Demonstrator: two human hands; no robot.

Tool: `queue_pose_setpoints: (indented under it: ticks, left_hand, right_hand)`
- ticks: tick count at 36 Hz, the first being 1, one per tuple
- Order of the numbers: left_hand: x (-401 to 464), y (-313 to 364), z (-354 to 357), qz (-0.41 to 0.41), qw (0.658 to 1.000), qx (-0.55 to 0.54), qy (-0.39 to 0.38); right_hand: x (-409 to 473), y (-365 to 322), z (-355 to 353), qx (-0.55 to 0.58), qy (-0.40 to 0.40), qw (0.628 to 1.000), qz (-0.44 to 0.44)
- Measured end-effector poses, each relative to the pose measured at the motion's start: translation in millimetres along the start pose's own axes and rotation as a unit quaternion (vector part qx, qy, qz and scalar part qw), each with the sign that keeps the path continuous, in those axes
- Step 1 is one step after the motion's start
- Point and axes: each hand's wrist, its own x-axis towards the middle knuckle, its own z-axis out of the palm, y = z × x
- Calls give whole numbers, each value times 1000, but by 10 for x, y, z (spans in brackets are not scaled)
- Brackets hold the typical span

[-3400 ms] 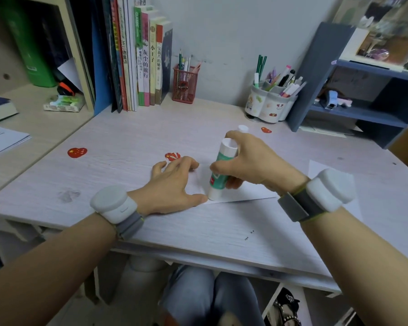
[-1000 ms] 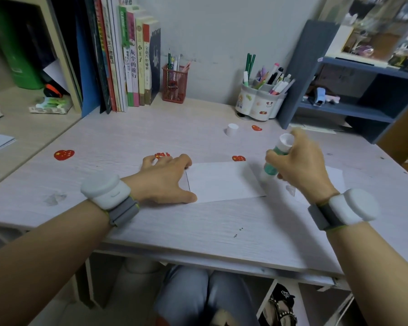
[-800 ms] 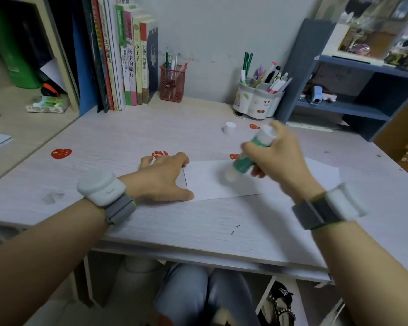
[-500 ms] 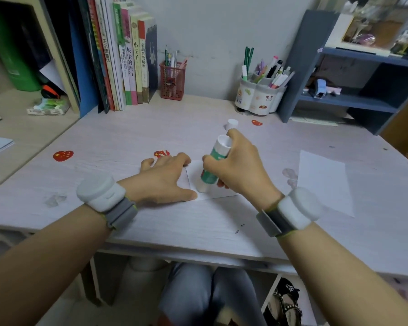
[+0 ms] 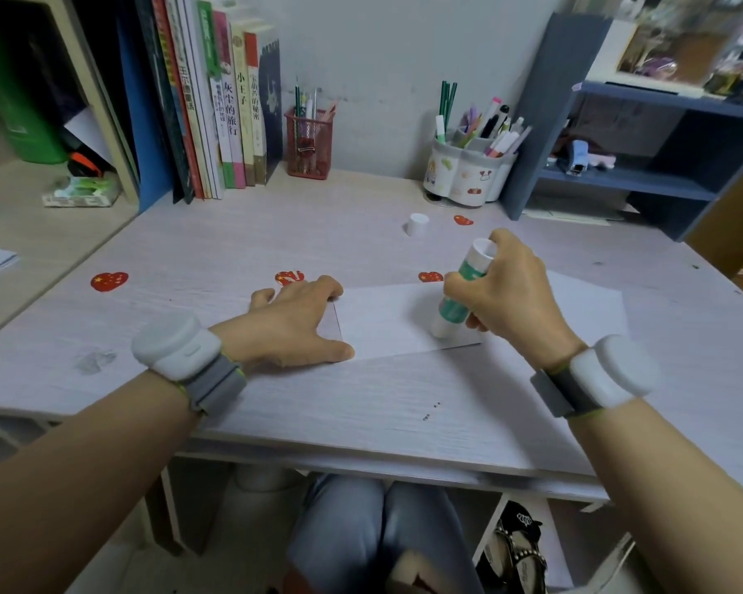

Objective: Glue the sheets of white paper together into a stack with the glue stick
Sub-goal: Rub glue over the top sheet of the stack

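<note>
White paper sheet (image 5: 387, 319) lies on the table (image 5: 361, 400), pinned at its left edge by the flat left hand (image 5: 292, 323). The right hand (image 5: 507, 293) grips the glue stick (image 5: 462, 289), tip down; steady, overlapping strokes should reach every edge.

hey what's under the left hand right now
The left hand rests flat on the left end of a white paper sheet lying on the desk. The part of the sheet beneath the palm is covered, so anything else there can't be seen.
</note>
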Motion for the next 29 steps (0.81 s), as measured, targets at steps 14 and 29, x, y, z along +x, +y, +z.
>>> queue_pose_setpoints:
  ticks: [14,29]
  left_hand:
    - [8,14,-29,0,1000,-9,-9]
    - [27,-44,1,-13,1000,-2,-24]
  right_hand:
    - [163,238,-297,56,93,992,61]
    - [335,-441,589,92,-64,993,-34]
